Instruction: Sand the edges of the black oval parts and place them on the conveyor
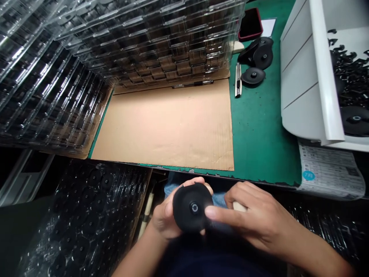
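My left hand (pixel 165 217) is closed round the edge of a round black plastic disc part (pixel 184 207) with a small hub and a light ring at its middle. The disc is held face up over my lap, just below the table's front edge. At its right side, the index fingertip of my right hand (pixel 256 215) is at the disc's face. The other right fingers are curled round a cream-coloured piece (pixel 239 207), mostly hidden in the palm. My left fingers are partly hidden behind the disc.
Stacked clear plastic trays (pixel 173 42) stand along the back and left of a cardboard sheet (pixel 167 127). A pen (pixel 193 84), a box cutter (pixel 238 80) and black discs (pixel 253 77) lie on the green tabletop. A white bin (pixel 300 73) at right holds small black parts (pixel 353 77).
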{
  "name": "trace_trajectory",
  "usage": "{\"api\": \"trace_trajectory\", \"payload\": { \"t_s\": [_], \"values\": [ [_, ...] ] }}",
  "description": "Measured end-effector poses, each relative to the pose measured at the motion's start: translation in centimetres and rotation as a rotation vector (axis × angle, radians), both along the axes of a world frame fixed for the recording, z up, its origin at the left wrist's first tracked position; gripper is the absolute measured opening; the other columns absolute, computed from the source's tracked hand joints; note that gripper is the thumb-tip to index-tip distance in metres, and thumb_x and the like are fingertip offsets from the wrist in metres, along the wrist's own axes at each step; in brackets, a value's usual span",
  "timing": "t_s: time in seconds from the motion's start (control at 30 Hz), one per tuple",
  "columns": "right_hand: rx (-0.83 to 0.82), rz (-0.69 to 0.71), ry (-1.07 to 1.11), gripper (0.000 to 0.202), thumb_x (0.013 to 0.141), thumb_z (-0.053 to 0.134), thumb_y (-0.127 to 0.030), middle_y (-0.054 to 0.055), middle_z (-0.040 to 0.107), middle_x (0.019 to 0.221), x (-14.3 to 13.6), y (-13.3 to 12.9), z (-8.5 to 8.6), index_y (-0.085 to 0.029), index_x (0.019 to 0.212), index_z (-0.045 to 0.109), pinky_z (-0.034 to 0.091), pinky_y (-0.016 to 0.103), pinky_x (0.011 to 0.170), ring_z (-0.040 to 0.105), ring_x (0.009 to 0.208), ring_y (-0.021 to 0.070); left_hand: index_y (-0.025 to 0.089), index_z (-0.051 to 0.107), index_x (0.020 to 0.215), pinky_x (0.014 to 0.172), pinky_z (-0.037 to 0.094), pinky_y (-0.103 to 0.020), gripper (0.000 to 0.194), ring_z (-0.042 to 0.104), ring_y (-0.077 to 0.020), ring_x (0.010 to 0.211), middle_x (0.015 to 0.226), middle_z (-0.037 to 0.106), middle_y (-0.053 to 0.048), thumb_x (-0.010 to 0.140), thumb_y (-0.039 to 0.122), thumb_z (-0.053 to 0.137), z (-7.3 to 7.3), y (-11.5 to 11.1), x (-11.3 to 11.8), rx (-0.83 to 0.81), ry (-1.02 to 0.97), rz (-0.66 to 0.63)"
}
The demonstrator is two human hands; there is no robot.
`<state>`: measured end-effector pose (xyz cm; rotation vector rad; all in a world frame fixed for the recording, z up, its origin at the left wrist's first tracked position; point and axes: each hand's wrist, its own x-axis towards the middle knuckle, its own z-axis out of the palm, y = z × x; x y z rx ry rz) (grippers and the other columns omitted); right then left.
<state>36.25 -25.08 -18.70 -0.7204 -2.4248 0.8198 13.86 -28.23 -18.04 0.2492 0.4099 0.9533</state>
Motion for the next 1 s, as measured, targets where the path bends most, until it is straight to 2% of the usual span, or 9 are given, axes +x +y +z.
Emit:
{"api": "trace_trajectory", "payload": {
  "t_s": [0.1, 0.2, 0.33, 0.5, 0.6, 0.7, 0.8, 0.9, 1.0],
  "values": [
    [-0.038, -0.118, 0.117, 0.063, 0.088, 0.053, -0.003, 0.001, 0.056, 0.084, -0.2, 0.0, 0.2, -0.03, 0.144, 0.041, 0.041, 0.029, 0.068, 0.05, 0.076, 0.0142, 0.025, 0.063, 0.126, 0.058, 0.056, -0.017, 0.058, 0.063, -0.0173, 0.087, 0.113, 0.062, -0.008, 0.074, 0.049, 0.071, 0.0, -0.1, 0.1, -0.009, 0.016, -0.035],
    [-0.177, -0.232, 0.303, 0.044, 0.087, 0.057, -0.006, 0.002, 0.06, 0.085, -1.1, -0.4, 0.7, -0.018, 0.129, 0.053, 0.046, 0.027, 0.069, 0.054, 0.077, 0.0126, 0.026, 0.064, 0.125, 0.051, 0.052, -0.015, 0.06, 0.06, -0.0158, 0.08, 0.109, 0.063, -0.009, 0.073, 0.054, 0.07, 0.0, -0.2, 0.4, 0.016, 0.026, -0.019],
    [-0.357, -0.273, 0.408, 0.008, 0.09, 0.057, -0.016, 0.001, 0.062, 0.082, -2.3, -0.9, 1.3, -0.018, 0.098, 0.06, 0.047, 0.024, 0.067, 0.057, 0.075, 0.0115, 0.027, 0.067, 0.121, 0.048, 0.049, -0.016, 0.059, 0.059, -0.0167, 0.078, 0.106, 0.061, -0.009, 0.07, 0.057, 0.07, 0.0, -0.1, 0.7, 0.008, 0.055, -0.011],
    [-0.505, -0.246, 0.42, 0.009, 0.091, 0.06, -0.029, 0.0, 0.059, 0.081, -3.1, -1.1, 1.7, -0.02, 0.094, 0.061, 0.047, 0.022, 0.066, 0.057, 0.073, 0.0108, 0.027, 0.065, 0.122, 0.049, 0.05, -0.015, 0.059, 0.061, -0.0174, 0.081, 0.105, 0.061, -0.009, 0.071, 0.055, 0.07, -0.1, 0.1, 0.8, 0.014, 0.007, -0.011],
    [-0.554, -0.273, 0.407, 0.006, 0.09, 0.063, -0.026, -0.001, 0.059, 0.076, -3.5, -1.1, 1.8, -0.02, 0.091, 0.063, 0.048, 0.021, 0.066, 0.057, 0.071, 0.01, 0.026, 0.065, 0.122, 0.056, 0.054, -0.018, 0.057, 0.063, -0.0201, 0.091, 0.114, 0.06, -0.008, 0.071, 0.052, 0.071, -0.2, 0.1, 0.8, 0.009, -0.021, 0.017],
    [-0.405, -0.316, 0.439, 0.013, 0.087, 0.062, -0.009, 0.001, 0.062, 0.078, -3.7, -1.1, 1.4, -0.019, 0.095, 0.065, 0.05, 0.023, 0.068, 0.059, 0.074, 0.0107, 0.023, 0.067, 0.12, 0.076, 0.056, -0.024, 0.05, 0.063, -0.0201, 0.101, 0.126, 0.06, -0.008, 0.075, 0.045, 0.071, -0.3, -0.1, 0.7, -0.009, -0.008, 0.046],
    [-0.015, -0.326, 0.471, 0.029, 0.079, 0.063, 0.001, 0.004, 0.063, 0.081, -3.5, -1.0, 0.4, -0.016, 0.103, 0.068, 0.051, 0.031, 0.071, 0.058, 0.079, 0.0149, 0.023, 0.067, 0.119, 0.097, 0.049, -0.032, 0.044, 0.062, -0.0201, 0.11, 0.127, 0.064, -0.006, 0.079, 0.041, 0.069, -0.2, -0.2, 0.5, -0.018, 0.011, 0.084],
    [0.255, -0.337, 0.44, 0.028, 0.075, 0.068, 0.001, 0.003, 0.065, 0.079, -3.0, -0.7, -0.4, -0.017, 0.095, 0.072, 0.053, 0.035, 0.074, 0.058, 0.082, 0.0162, 0.026, 0.066, 0.12, 0.1, 0.047, -0.034, 0.042, 0.062, -0.0212, 0.114, 0.122, 0.068, -0.004, 0.08, 0.036, 0.068, 0.0, -0.2, 0.4, -0.009, 0.003, 0.074],
    [0.305, -0.348, 0.398, 0.028, 0.072, 0.073, 0.001, 0.002, 0.065, 0.079, -2.7, -0.5, -0.5, -0.019, 0.091, 0.072, 0.054, 0.035, 0.076, 0.058, 0.083, 0.0157, 0.027, 0.065, 0.121, 0.1, 0.047, -0.034, 0.042, 0.062, -0.0202, 0.115, 0.124, 0.069, -0.005, 0.08, 0.032, 0.067, 0.2, 0.0, 0.2, -0.007, 0.003, 0.063]
  ]
}}
